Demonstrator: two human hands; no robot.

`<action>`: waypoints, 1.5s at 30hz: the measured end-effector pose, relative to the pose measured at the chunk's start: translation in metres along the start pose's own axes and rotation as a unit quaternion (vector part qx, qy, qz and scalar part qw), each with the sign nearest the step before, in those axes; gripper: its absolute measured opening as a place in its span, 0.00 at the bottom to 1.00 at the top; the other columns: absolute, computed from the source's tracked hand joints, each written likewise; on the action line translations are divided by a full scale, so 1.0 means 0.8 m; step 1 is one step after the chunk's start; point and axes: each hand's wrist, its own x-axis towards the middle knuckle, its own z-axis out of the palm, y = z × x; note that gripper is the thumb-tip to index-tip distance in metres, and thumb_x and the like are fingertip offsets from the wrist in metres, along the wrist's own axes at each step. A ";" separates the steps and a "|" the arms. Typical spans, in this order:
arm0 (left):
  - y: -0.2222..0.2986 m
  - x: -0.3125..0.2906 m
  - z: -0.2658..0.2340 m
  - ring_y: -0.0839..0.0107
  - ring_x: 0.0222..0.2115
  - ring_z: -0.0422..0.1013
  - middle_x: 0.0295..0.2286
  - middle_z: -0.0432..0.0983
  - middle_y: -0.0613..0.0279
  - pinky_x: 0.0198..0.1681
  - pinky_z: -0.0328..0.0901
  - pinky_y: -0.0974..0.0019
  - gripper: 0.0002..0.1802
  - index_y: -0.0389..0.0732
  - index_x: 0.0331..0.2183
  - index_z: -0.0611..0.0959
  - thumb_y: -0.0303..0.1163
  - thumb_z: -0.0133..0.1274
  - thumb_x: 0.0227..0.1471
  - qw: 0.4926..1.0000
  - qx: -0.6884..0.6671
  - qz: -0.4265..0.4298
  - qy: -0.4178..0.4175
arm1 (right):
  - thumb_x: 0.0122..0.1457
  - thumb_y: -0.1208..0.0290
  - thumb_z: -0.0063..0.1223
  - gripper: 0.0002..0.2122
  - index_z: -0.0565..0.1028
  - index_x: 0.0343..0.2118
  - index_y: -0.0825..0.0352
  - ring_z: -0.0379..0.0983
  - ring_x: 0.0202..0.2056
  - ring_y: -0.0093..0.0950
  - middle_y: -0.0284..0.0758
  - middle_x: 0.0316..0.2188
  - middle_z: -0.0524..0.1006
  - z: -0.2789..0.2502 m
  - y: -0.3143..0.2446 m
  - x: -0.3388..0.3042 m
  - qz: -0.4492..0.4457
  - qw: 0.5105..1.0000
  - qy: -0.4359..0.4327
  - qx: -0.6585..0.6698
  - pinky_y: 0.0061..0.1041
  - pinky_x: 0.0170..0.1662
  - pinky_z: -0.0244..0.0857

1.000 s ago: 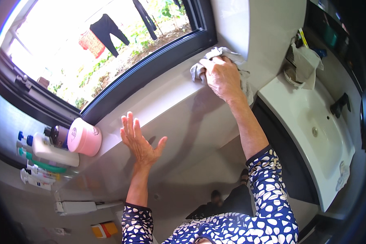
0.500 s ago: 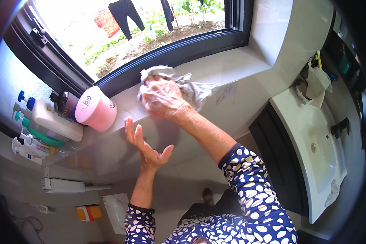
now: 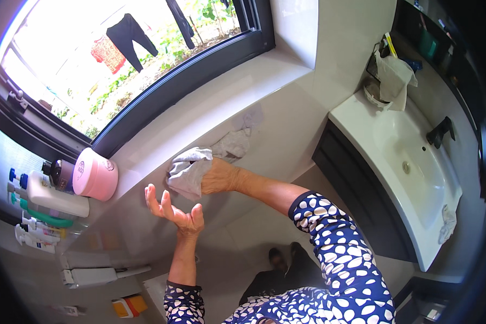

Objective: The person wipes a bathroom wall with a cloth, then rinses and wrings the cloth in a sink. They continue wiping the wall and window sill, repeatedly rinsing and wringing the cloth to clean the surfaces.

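Note:
A crumpled light grey cloth (image 3: 191, 170) is bunched in my right hand (image 3: 220, 177), just below the front edge of the white window sill (image 3: 194, 100). Part of the cloth trails toward the right along the tiled wall. The cloth hides most of that hand's fingers, and whether it presses on the wall I cannot tell. Lower and to the left, my left hand (image 3: 178, 216) is held up with its fingers spread and nothing in it. A pink lidded tub (image 3: 97, 175) stands on the sill's left end, up and left of that hand.
Beside the tub are a white pump bottle (image 3: 56, 195) and several other bottles. A dark-framed window (image 3: 183, 86) stands open above the sill. On the right is a white washbasin (image 3: 386, 135) with a black tap (image 3: 441, 132). A white wall-mounted holder (image 3: 92, 277) is at lower left.
My right hand has moved the cloth off the sill top and down below its front edge. The left hand stays raised and spread, and the whole view has shifted.

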 end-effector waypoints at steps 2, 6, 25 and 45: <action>0.006 -0.005 0.013 0.48 0.55 0.46 0.55 0.44 0.43 0.55 0.44 0.43 0.34 0.41 0.54 0.58 0.49 0.47 0.51 1.000 -0.007 -0.018 -0.017 | 0.47 0.66 0.48 0.13 0.70 0.38 0.54 0.73 0.32 0.26 0.27 0.29 0.74 0.021 0.018 -0.041 -0.008 0.997 -0.075 -0.002 0.26 0.39 0.64; 0.008 -0.022 0.011 0.46 0.54 0.45 0.54 0.44 0.41 0.54 0.44 0.43 0.33 0.39 0.53 0.59 0.44 0.50 0.50 0.994 0.037 -0.062 -0.086 | 0.48 0.69 0.48 0.05 0.73 0.29 0.59 0.71 0.30 0.29 0.29 0.26 0.74 0.018 0.032 -0.084 0.109 0.991 -0.030 0.065 0.27 0.34 0.64; 0.034 -0.106 0.052 0.46 0.56 0.43 0.54 0.42 0.41 0.56 0.43 0.44 0.32 0.37 0.51 0.62 0.30 0.56 0.45 0.970 0.081 -0.086 -0.212 | 0.44 0.85 0.45 0.28 0.63 0.54 0.70 0.64 0.53 0.37 0.44 0.52 0.67 -0.024 0.079 -0.149 0.330 0.901 0.272 -0.075 0.30 0.55 0.55; -0.023 -0.267 0.109 0.43 0.57 0.41 0.55 0.43 0.41 0.56 0.42 0.42 0.34 0.36 0.52 0.60 0.31 0.56 0.45 0.973 0.120 0.055 -0.188 | 0.52 0.74 0.39 0.23 0.63 0.55 0.64 0.63 0.44 0.44 0.50 0.45 0.66 -0.011 0.177 -0.382 0.538 0.697 0.441 -0.176 0.37 0.52 0.52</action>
